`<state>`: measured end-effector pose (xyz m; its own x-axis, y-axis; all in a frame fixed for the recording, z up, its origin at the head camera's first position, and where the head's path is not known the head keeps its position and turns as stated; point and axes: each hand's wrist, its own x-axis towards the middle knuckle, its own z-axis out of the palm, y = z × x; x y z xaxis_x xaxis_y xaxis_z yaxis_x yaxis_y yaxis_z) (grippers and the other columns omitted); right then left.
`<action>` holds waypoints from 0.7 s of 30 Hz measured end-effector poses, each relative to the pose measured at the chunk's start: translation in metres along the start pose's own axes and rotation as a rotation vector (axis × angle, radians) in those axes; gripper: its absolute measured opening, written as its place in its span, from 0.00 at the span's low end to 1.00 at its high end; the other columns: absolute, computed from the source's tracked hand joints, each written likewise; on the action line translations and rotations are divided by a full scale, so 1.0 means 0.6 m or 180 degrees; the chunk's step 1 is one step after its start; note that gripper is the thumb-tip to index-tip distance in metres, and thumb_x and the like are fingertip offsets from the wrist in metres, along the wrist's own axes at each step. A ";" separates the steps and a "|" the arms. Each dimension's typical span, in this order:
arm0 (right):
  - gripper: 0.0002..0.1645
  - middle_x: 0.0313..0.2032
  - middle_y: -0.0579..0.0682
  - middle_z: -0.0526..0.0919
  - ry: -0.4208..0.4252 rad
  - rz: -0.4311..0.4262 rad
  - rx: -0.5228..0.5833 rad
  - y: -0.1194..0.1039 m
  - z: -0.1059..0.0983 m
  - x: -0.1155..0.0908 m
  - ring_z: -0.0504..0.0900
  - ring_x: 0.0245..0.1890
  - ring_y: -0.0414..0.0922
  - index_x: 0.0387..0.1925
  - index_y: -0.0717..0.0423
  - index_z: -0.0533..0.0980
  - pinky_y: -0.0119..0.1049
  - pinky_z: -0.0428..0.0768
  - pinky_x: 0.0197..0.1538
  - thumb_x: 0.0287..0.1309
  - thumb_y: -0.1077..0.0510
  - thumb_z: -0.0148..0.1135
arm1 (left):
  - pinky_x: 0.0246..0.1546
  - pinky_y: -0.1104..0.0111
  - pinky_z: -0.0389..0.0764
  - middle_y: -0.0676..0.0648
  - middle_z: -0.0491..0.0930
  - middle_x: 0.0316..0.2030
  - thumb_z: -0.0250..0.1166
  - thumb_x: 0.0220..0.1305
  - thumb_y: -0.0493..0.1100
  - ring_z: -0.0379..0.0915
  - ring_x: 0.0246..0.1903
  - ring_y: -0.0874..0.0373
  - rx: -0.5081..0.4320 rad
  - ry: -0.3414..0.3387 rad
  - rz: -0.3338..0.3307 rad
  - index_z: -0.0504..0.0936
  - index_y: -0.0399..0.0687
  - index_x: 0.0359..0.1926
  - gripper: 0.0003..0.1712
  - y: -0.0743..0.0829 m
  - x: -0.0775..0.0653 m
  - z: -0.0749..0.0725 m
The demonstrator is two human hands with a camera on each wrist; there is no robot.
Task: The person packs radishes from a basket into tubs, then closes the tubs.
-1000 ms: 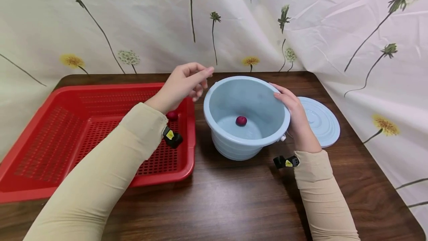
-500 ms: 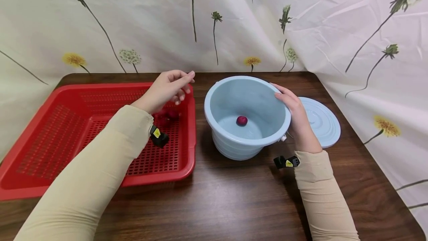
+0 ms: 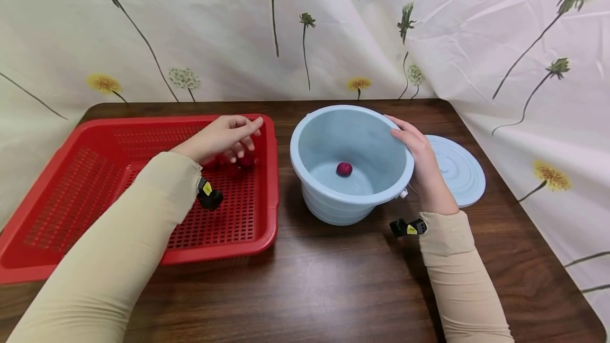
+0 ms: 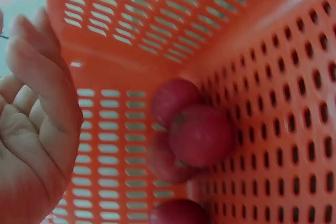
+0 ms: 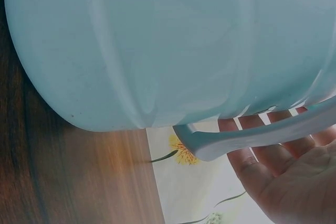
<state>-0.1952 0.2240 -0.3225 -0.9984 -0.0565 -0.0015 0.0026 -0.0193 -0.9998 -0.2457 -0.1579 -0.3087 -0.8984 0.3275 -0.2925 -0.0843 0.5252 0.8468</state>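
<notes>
Flowered white cloth (image 3: 333, 25) hangs behind a dark wooden table (image 3: 305, 290), from 10 to 2 o'clock and down the 3 o'clock side. On the table a blue bucket (image 3: 316, 197) stands with its mouth uncovered, and a red basket (image 3: 267, 221) lies at its 9 o'clock. One dark red ball (image 3: 344, 169) is on the bucket's floor.

Toward the basket's 2 o'clock corner hangs the left hand (image 3: 221, 136), fingers loosely bent and a little spread, with nothing in its grip. Below it, four more balls (image 4: 202, 136) show in the left wrist view, clustered against the basket's wall, apart from the hand.

At the bucket's 2 to 3 o'clock, the right hand (image 3: 419, 155) grips the rim between thumb and fingers. Seen from the right wrist, its fingers pass behind the bucket's handle (image 5: 241, 137). A matching lid (image 3: 459, 171) lies on the table at the bucket's 3 o'clock, partly behind that hand.

Cream sleeves (image 3: 109, 247) come in from 7 and 5 o'clock, each with a small black camera (image 3: 209, 197) at the cuff.
</notes>
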 end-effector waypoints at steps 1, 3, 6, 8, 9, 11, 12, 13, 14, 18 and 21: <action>0.28 0.65 0.50 0.71 -0.0006 0.0002 0.0000 0.000 0.000 0.000 0.72 0.63 0.43 0.70 0.53 0.67 0.27 0.76 0.56 0.73 0.51 0.46 | 0.22 0.69 0.76 0.44 0.78 0.34 0.54 0.70 0.66 0.70 0.22 0.59 0.0052 -0.0047 -0.0034 0.74 0.42 0.54 0.32 -0.005 0.001 -0.001; 0.28 0.65 0.50 0.71 -0.0011 -0.0002 0.0002 0.000 0.000 0.001 0.72 0.63 0.43 0.70 0.53 0.67 0.27 0.76 0.56 0.73 0.51 0.46 | 0.22 0.69 0.77 0.43 0.79 0.35 0.55 0.69 0.65 0.71 0.22 0.59 0.0150 -0.0131 -0.0090 0.73 0.41 0.54 0.32 -0.013 0.002 -0.003; 0.28 0.65 0.50 0.72 -0.0003 0.0000 0.0002 0.001 0.000 0.001 0.72 0.63 0.43 0.70 0.53 0.67 0.27 0.76 0.56 0.73 0.51 0.46 | 0.23 0.69 0.79 0.42 0.82 0.36 0.58 0.69 0.63 0.73 0.22 0.59 0.0252 -0.0242 -0.0175 0.71 0.40 0.56 0.32 -0.026 0.004 -0.006; 0.28 0.65 0.50 0.72 0.0003 0.0004 0.0004 0.002 0.000 0.000 0.72 0.63 0.43 0.70 0.53 0.67 0.27 0.76 0.56 0.73 0.51 0.46 | 0.23 0.69 0.80 0.41 0.83 0.38 0.59 0.69 0.62 0.73 0.23 0.60 0.0313 -0.0314 -0.0240 0.70 0.40 0.58 0.32 -0.032 0.004 -0.009; 0.28 0.65 0.50 0.72 0.0005 0.0007 0.0005 0.002 0.000 0.000 0.72 0.62 0.43 0.70 0.53 0.67 0.27 0.76 0.56 0.73 0.51 0.46 | 0.23 0.69 0.81 0.42 0.83 0.39 0.60 0.68 0.62 0.74 0.23 0.60 0.0338 -0.0350 -0.0271 0.70 0.40 0.59 0.33 -0.034 0.003 -0.011; 0.28 0.65 0.50 0.72 0.0004 0.0006 0.0007 0.002 -0.001 0.001 0.72 0.62 0.43 0.70 0.53 0.67 0.27 0.76 0.56 0.73 0.51 0.46 | 0.24 0.68 0.81 0.42 0.84 0.40 0.60 0.68 0.61 0.75 0.23 0.60 0.0391 -0.0425 -0.0323 0.70 0.41 0.59 0.33 -0.039 0.003 -0.014; 0.28 0.65 0.50 0.72 0.0005 0.0007 0.0009 0.002 -0.001 0.001 0.73 0.62 0.43 0.70 0.53 0.67 0.27 0.76 0.56 0.73 0.51 0.46 | 0.25 0.68 0.82 0.42 0.84 0.40 0.60 0.68 0.61 0.76 0.24 0.61 0.0411 -0.0467 -0.0345 0.70 0.41 0.60 0.32 -0.041 0.003 -0.015; 0.28 0.65 0.50 0.72 0.0005 0.0005 0.0010 0.002 -0.001 0.001 0.73 0.62 0.43 0.70 0.53 0.67 0.27 0.76 0.56 0.73 0.51 0.46 | 0.25 0.68 0.82 0.42 0.84 0.41 0.60 0.68 0.61 0.76 0.24 0.61 0.0438 -0.0504 -0.0359 0.70 0.41 0.60 0.32 -0.042 0.002 -0.017; 0.28 0.65 0.50 0.72 0.0005 0.0000 0.0007 0.002 -0.001 0.001 0.73 0.62 0.43 0.70 0.54 0.67 0.27 0.76 0.56 0.73 0.51 0.46 | 0.25 0.68 0.82 0.42 0.84 0.40 0.61 0.68 0.60 0.77 0.24 0.61 0.0449 -0.0532 -0.0375 0.71 0.41 0.60 0.32 -0.043 0.002 -0.018; 0.28 0.65 0.51 0.71 0.0010 0.0000 -0.0019 0.001 0.000 0.001 0.72 0.63 0.43 0.70 0.53 0.66 0.28 0.75 0.57 0.73 0.51 0.46 | 0.26 0.68 0.83 0.45 0.85 0.39 0.62 0.68 0.57 0.79 0.24 0.62 0.0430 -0.0628 -0.0400 0.70 0.40 0.63 0.32 -0.047 0.002 -0.019; 0.28 0.66 0.51 0.71 0.0010 0.0004 -0.0032 0.001 0.000 0.001 0.72 0.63 0.44 0.70 0.53 0.66 0.28 0.74 0.58 0.73 0.51 0.46 | 0.26 0.68 0.83 0.47 0.86 0.38 0.63 0.68 0.55 0.80 0.24 0.63 0.0378 -0.0660 -0.0421 0.68 0.40 0.66 0.34 -0.049 0.002 -0.018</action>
<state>-0.1959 0.2237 -0.3234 -0.9986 -0.0535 -0.0029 0.0034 -0.0092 -1.0000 -0.2489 -0.1818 -0.3290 -0.7746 0.3973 -0.4921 -0.1329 0.6585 0.7408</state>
